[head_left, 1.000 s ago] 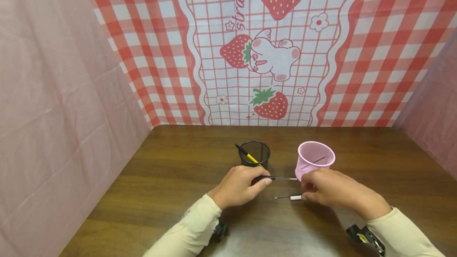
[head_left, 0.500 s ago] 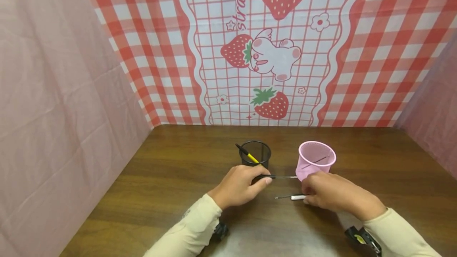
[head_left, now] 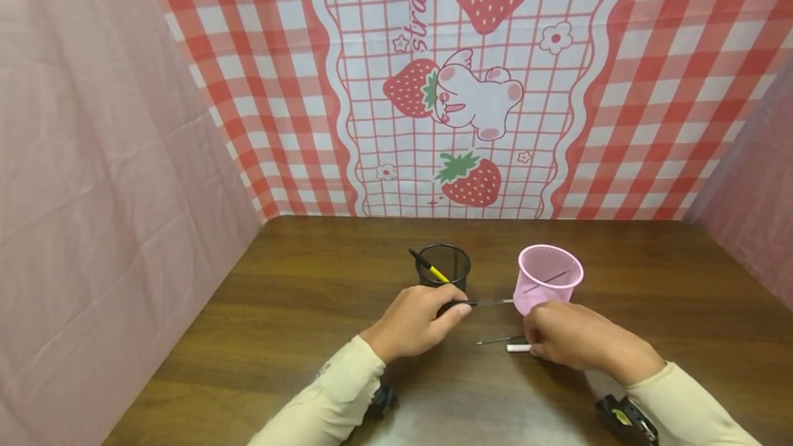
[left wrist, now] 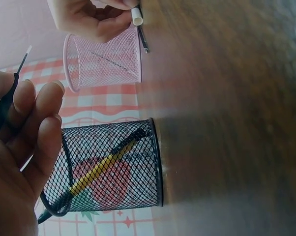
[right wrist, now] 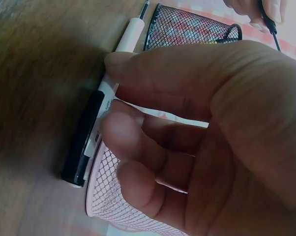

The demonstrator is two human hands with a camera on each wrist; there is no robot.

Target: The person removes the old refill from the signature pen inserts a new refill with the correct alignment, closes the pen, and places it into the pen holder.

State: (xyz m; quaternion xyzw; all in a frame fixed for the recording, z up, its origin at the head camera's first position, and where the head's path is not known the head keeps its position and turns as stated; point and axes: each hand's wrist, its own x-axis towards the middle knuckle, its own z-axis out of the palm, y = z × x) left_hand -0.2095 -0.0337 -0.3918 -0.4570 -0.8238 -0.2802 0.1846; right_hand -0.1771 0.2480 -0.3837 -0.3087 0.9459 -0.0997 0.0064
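Pinching a white pen (head_left: 518,348), the right hand (head_left: 573,332) is held before the pink cup (head_left: 527,303); a thin black tool (left wrist: 8,98) is gripped by the left hand (head_left: 421,319). A dark rod (head_left: 498,341), earlier aligned with the pen, is now seen offset, seemingly separate.

Two cups side by side on my desk (head_left: 297,294), cloth (head_left: 266,88) behind.
Right of centre, I see a pen (head_left: 437,272) leaning in the left cup (head_left: 457,268), a rod (head_left: 546,282) in the right cup (head_left: 545,261). Before the left cup, my left hand (head_left: 418,322) holds a tool (head_left: 492,303) pointing right; before the right cup, a barrel (head_left: 517,348) and refill (head_left: 495,341) jut left from my right hand (head_left: 573,337).
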